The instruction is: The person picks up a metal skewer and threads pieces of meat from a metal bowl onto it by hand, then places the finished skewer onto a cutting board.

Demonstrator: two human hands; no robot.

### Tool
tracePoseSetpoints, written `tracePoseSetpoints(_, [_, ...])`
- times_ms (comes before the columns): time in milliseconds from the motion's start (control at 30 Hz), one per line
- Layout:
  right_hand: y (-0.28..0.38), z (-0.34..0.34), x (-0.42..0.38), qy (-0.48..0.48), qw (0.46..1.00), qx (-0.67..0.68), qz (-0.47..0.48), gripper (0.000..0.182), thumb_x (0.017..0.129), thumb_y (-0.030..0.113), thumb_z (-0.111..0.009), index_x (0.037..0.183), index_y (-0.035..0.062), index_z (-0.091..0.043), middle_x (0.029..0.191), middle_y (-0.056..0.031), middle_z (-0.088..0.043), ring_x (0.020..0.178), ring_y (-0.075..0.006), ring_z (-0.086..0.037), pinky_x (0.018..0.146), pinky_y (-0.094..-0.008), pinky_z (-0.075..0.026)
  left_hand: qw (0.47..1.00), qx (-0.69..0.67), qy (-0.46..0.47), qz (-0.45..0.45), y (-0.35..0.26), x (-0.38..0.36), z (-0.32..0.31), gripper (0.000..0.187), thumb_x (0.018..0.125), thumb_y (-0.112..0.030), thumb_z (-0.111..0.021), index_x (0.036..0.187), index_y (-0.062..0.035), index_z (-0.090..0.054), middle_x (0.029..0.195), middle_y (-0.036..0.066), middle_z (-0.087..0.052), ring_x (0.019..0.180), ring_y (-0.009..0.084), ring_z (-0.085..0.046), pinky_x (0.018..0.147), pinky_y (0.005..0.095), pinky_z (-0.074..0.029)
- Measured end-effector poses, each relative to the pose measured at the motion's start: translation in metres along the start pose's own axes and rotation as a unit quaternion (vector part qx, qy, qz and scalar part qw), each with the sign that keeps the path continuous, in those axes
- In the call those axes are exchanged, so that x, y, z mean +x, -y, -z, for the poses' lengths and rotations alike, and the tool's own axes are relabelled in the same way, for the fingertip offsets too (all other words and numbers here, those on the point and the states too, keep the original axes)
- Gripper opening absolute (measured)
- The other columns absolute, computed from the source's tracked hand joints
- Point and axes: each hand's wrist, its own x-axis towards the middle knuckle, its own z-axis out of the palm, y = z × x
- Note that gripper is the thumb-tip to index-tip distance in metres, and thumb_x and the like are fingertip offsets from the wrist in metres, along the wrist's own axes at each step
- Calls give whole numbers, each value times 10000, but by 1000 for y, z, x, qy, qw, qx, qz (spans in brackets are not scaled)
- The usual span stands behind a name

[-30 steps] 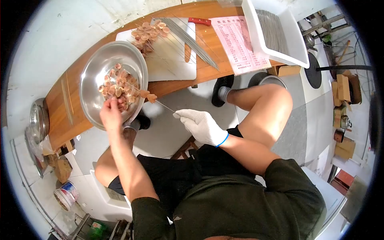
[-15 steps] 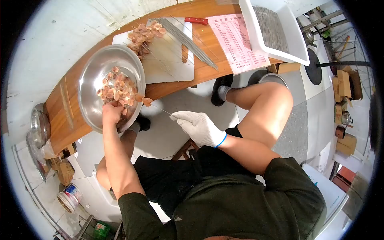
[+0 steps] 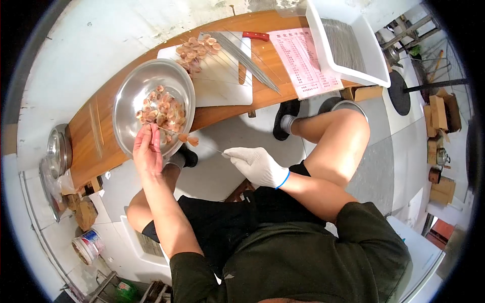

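Note:
A thin metal skewer (image 3: 209, 148) carries a few pinkish meat pieces (image 3: 188, 139) near its far part. My right hand (image 3: 256, 165), in a white glove with a blue cuff edge, grips the skewer's near end. At the skewer's far end, over the near rim of the steel bowl (image 3: 124, 108), my bare left hand (image 3: 148, 147) has its fingertips pinched together; what they hold is too small to make out. Sliced meat pieces (image 3: 162, 108) lie in the bowl.
A white cutting board (image 3: 220, 93) bears skewered meat (image 3: 194, 53) and bare skewers (image 3: 242, 58). Further right are a red-handled knife (image 3: 256, 36), a pink printed sheet (image 3: 305, 63) and a white tray (image 3: 371, 76) of skewers. Steel bowls (image 3: 56, 151) stand at the left.
My left hand has risen from among the pieces in the bowl to the skewer's far end. The view has shifted slightly, and the meat on the skewer sits a little lower.

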Motion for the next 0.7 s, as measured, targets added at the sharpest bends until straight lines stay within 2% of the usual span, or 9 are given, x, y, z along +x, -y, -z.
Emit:
tracePoseSetpoints(100, [0,0,-5,18,1000,-8,-18,293,926,101,-529,1170,-34,-618,1106,-173,-679,1027,-236,-656,918,-303,-489,997,-77,-3,7,1,-5,-2,240,979,-68,-503,1179,60,-539,1142,176,-629,1068,246,-628,944,324,-536])
tracePoseSetpoints(233, [-2,-2,-10,19,1000,-21,-9,294,927,101,-522,1171,-31,-618,1092,-172,-684,1002,-230,-663,900,-303,-496,993,-117,-34,9,5,-3,-1,300,1008,-110,-444,1228,87,-495,1242,207,-578,1133,285,-596,979,353,-520])
tracePoseSetpoints(433, [7,-1,-11,16,999,-16,-32,278,923,96,-534,1156,-25,-623,1079,-180,-683,1004,-247,-664,892,-309,-502,982,-185,4,29,2,-9,-9,391,1012,-107,-405,1348,90,-377,1348,231,-498,1241,322,-521,1076,405,-439])
tracePoseSetpoints(533, [1,-2,-10,4,1000,-29,-3,257,924,99,-553,1132,-31,-631,1083,-195,-678,1045,-283,-657,907,-321,-505,976,-213,8,42,1,-9,-8,330,1000,-57,-386,1279,117,-411,1323,286,-494,1252,358,-504,1088,438,-433])
tracePoseSetpoints(633, [-1,-3,-9,1,1000,-31,0,259,924,103,-556,1133,-30,-631,1081,-196,-678,1042,-284,-659,907,-323,-505,974,-218,20,56,1,-11,-7,381,1009,-102,-410,1337,91,-380,1327,240,-510,1235,322,-527,1056,423,-457])
tracePoseSetpoints(700, [-2,-4,-9,-3,999,-32,5,260,924,106,-559,1133,-29,-632,1078,-196,-678,1038,-285,-660,908,-324,-505,982,-186,5,38,3,-9,-5,367,1010,-100,-412,1320,95,-388,1309,244,-519,1225,319,-534,1038,417,-477])
